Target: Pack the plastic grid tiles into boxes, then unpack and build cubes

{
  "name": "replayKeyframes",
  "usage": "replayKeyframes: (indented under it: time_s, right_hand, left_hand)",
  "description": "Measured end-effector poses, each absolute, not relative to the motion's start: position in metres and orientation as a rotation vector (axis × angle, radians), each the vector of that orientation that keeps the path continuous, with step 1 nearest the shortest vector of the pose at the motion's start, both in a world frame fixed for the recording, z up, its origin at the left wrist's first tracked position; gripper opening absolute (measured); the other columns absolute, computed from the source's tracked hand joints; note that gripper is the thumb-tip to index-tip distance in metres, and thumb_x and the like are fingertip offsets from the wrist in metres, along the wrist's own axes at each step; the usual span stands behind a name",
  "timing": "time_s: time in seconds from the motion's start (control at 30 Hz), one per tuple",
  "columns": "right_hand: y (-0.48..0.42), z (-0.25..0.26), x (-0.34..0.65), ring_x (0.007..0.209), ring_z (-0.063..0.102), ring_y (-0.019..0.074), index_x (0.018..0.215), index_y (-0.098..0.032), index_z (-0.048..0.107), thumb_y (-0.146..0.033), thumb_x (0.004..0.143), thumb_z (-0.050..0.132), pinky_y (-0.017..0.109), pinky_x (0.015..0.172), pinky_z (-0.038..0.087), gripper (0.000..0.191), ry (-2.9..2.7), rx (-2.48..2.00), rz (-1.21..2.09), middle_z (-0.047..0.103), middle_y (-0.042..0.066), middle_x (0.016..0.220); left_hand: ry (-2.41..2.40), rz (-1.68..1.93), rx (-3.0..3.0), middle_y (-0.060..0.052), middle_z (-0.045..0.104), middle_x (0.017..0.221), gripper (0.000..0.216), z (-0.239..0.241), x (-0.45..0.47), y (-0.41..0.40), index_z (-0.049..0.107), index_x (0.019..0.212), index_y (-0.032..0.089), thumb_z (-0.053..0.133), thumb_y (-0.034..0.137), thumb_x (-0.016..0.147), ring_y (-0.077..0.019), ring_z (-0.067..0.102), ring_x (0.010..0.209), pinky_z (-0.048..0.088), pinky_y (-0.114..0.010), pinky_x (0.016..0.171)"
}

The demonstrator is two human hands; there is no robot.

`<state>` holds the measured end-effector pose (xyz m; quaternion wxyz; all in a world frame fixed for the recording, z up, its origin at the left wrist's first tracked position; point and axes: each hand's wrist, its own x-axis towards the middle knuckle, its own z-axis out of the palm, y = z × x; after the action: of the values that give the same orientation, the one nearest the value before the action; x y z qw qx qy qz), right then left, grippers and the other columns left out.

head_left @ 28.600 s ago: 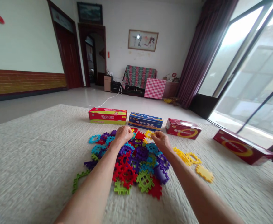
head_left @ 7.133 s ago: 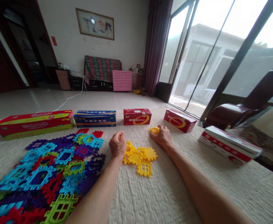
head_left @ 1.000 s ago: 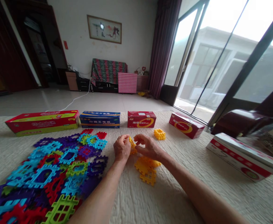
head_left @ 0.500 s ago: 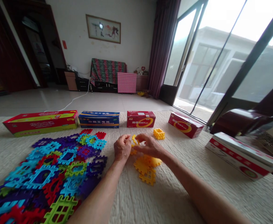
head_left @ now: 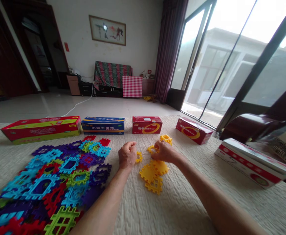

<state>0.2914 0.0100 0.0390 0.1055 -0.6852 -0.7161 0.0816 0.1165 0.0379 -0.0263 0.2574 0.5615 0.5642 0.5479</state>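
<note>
My left hand (head_left: 126, 154) is curled shut on a yellow interlocking plastic tile (head_left: 139, 157) that pokes out to its right. My right hand (head_left: 164, 152) is closed on another yellow tile (head_left: 151, 149), held a little right of the left hand. Just below both hands lies a small heap of yellow tiles (head_left: 153, 173) on the cream textured mat (head_left: 157, 209). One more yellow piece (head_left: 166, 139) sits beyond my right hand. A wide spread of blue, purple, red and green tiles (head_left: 57, 178) covers the mat to the left.
Cardboard boxes line the mat's far edge: a long red and yellow box (head_left: 41, 129), a blue box (head_left: 103, 125), a red box (head_left: 147, 125) and another red box (head_left: 194, 130). A red and white box (head_left: 253, 162) lies at the right. Glass doors stand beyond.
My hands, together on one yellow piece a moment ago, have drawn apart. Each now has its own yellow tile, and the right hand has moved right.
</note>
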Motion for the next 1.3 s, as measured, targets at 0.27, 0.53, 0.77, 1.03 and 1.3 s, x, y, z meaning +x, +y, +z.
replayKeyframes:
  time_s: [0.27,0.53,0.77,1.03,1.3]
  right_hand:
    - [0.024,0.047,0.311,0.082,0.063,0.0187,0.100,-0.015,0.068,-0.032,0.070,0.070,0.027,0.071,0.045,0.035,-1.904,-1.877,0.183,0.069,0.008,0.095]
    - [0.052,0.031,0.361,0.087,0.063,0.0207,0.096,-0.017,0.070,-0.037,0.073,0.067,0.032,0.079,0.047,0.031,-1.556,-1.921,-0.006,0.068,0.008,0.097]
    - [0.051,0.023,0.358,0.097,0.061,0.0249,0.107,-0.016,0.067,-0.044,0.075,0.065,0.034,0.082,0.045,0.042,-1.597,-2.006,-0.014,0.062,0.012,0.107]
    - [0.049,0.021,0.345,0.115,0.053,0.0339,0.133,-0.015,0.048,-0.048,0.080,0.057,0.045,0.093,0.040,0.063,-1.618,-2.100,0.065,0.056,0.017,0.124]
    - [0.054,0.013,0.345,0.109,0.057,0.0315,0.127,-0.018,0.052,-0.044,0.081,0.055,0.042,0.089,0.042,0.053,-1.618,-2.105,0.017,0.058,0.016,0.119]
  left_hand:
    - [1.559,1.468,1.517,-0.005,0.075,0.081,0.030,-0.022,0.115,0.034,0.072,0.088,0.019,0.047,0.018,0.072,-0.0209,0.071,0.084,0.055,-0.033,0.082]
    - [1.535,1.505,1.484,-0.005,0.074,0.080,0.028,-0.025,0.116,0.036,0.072,0.084,0.021,0.048,0.019,0.071,-0.0212,0.072,0.081,0.057,-0.032,0.075]
    - [1.550,1.492,1.493,-0.005,0.074,0.080,0.028,-0.023,0.116,0.034,0.072,0.085,0.020,0.049,0.019,0.071,-0.0210,0.072,0.080,0.057,-0.033,0.076]
    - [1.542,1.498,1.512,-0.005,0.073,0.077,0.028,-0.023,0.116,0.034,0.072,0.086,0.019,0.048,0.018,0.072,-0.0211,0.072,0.079,0.057,-0.034,0.077]
    - [1.517,1.528,1.495,-0.004,0.074,0.078,0.027,-0.025,0.116,0.035,0.072,0.084,0.020,0.049,0.018,0.070,-0.0206,0.072,0.076,0.058,-0.034,0.075]
